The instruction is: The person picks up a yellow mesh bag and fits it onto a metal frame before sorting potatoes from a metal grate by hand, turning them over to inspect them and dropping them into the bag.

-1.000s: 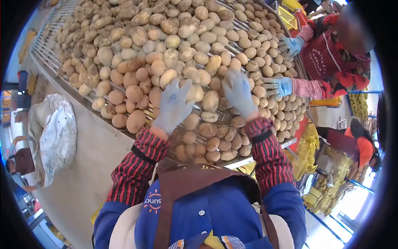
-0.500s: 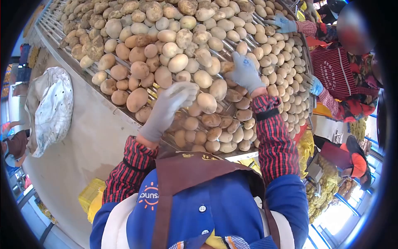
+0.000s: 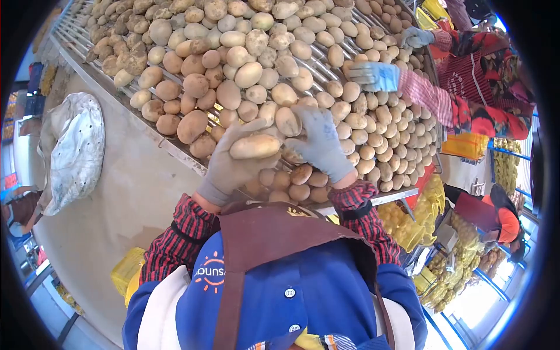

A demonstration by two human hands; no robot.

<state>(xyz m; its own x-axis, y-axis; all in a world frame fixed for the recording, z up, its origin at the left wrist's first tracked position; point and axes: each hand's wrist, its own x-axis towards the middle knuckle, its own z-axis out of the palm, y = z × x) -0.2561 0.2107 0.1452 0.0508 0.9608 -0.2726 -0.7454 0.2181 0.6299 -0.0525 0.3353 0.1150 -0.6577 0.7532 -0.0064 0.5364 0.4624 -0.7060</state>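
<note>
Head view: left hand (image 3: pixel 233 163), grey-gloved, is clamping its fingers around a long potato (image 3: pixel 254 147), holding it just above the near end of the roller table (image 3: pixel 153 138). Right hand (image 3: pixel 318 146) is resting just beside it, fingers slightly apart and touching a round potato (image 3: pixel 287 121); grip, cannot tell. The table is carrying a packed layer of potatoes (image 3: pixel 233 58). A co-worker's gloved hand (image 3: pixel 373 76) is reaching over the far side. A white sack (image 3: pixel 73 151) is lying on the floor, contents hidden.
</note>
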